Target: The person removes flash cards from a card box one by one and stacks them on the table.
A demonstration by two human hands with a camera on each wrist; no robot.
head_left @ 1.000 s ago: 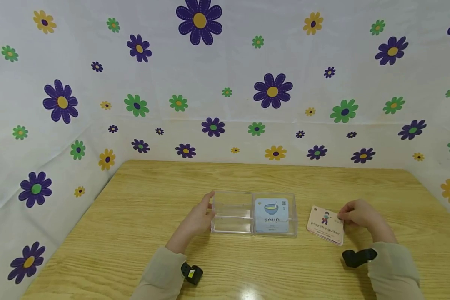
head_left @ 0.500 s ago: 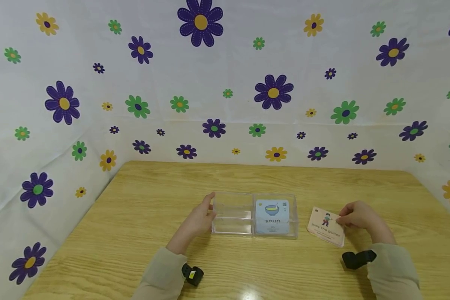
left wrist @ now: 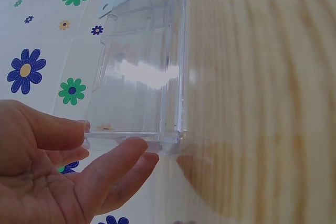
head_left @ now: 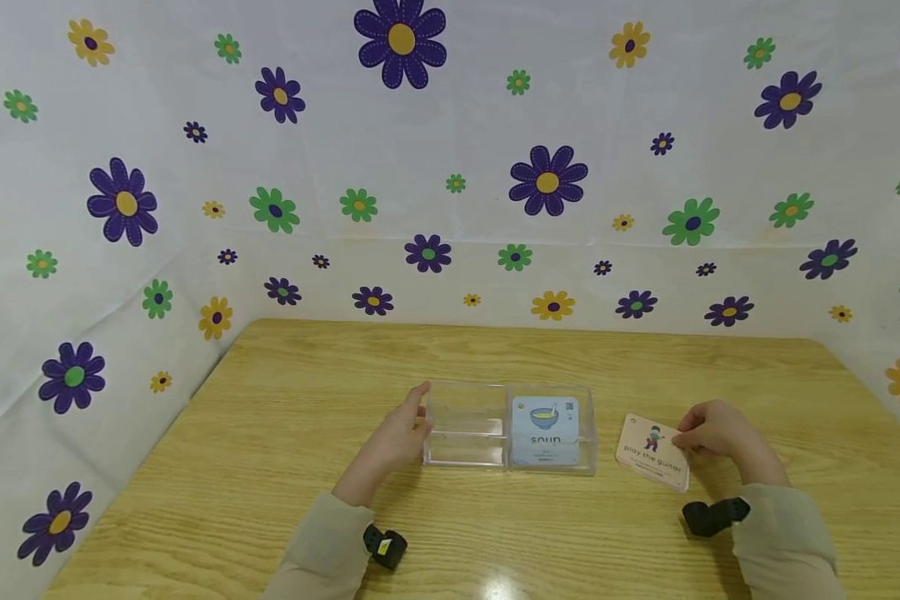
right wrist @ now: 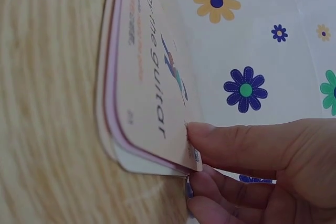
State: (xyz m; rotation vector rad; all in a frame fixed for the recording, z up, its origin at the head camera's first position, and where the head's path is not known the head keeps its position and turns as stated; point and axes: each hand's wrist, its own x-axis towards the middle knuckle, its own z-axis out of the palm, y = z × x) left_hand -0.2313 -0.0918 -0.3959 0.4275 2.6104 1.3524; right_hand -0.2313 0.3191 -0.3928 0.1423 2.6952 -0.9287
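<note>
A clear plastic box with two compartments lies on the table. My left hand holds its left end, thumb and fingers at the end wall in the left wrist view. The left compartment has no cards in it; blue flashcards with a soup bowl on top fill the right one. To the right of the box, my right hand pinches the edge of a small stack of peach flashcards, the top one reading "play the guitar". In the right wrist view the thumb lies over the top card, fingers below the edge.
The wooden table runs back to a white cloth printed with flowers, which also hangs at both sides. A black wrist camera sits by the left sleeve, another black wrist camera by the right.
The right fingertips have shifted slightly left over the edge of the flashcard stack. The left hand and box keep their places; the head view shifts a little.
</note>
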